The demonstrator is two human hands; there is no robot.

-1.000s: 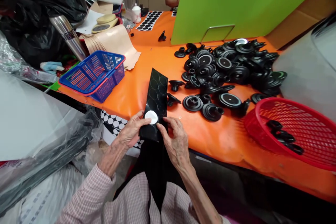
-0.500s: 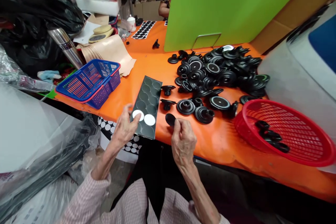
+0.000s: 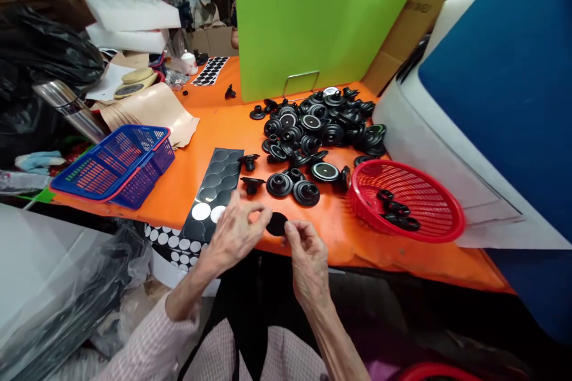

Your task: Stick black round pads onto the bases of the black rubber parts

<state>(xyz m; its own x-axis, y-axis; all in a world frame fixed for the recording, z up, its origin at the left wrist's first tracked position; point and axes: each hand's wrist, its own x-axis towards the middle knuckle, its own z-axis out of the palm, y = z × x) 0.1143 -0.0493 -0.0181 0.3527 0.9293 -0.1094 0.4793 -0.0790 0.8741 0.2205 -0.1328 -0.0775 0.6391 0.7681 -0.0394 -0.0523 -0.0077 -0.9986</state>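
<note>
Since the earlier frame the left hand (image 3: 235, 233) has left the black backing sheet of round stickers (image 3: 213, 190) and closed in beside the right hand (image 3: 306, 253). Both hands pinch the small round black sticker (image 3: 276, 224) at the orange surface (image 3: 214, 131) edge, the sheet lying at its 9 o'clock.

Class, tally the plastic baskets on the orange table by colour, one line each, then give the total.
Blue rectangular plastic basket: 1
Red round plastic basket: 1
Total: 2
</note>
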